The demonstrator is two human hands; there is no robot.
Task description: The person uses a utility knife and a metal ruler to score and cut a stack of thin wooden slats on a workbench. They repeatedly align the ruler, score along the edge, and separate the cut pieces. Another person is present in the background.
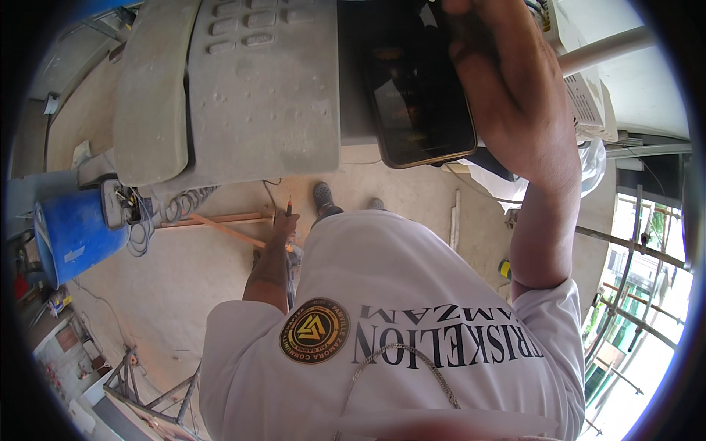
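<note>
1. Smartphone's just right of the dusty desk phone; right hand curls by its edge, can't tell if gripping.
2. Left hand's closed round an orange-tipped stick.
3. Probably light, stiff, slick glass: grab the sides.

way through: floor between blue drum and left hand | in way: timber strips | ahead: grey telephone
</note>
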